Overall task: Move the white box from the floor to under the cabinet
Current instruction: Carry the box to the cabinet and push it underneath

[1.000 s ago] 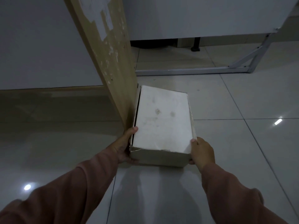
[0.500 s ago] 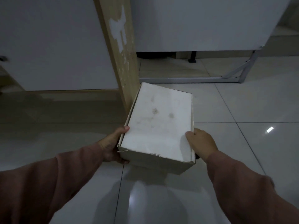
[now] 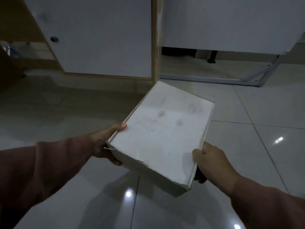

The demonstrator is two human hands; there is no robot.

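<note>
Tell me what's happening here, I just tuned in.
A person is holding a white box with both hands, above the tiled floor. The left hand grips its left side with the thumb on the top edge; the right hand clamps the near right corner. The box is tilted and angled, in front of the white cabinet beside a wooden post. It is not yet under anything.
</note>
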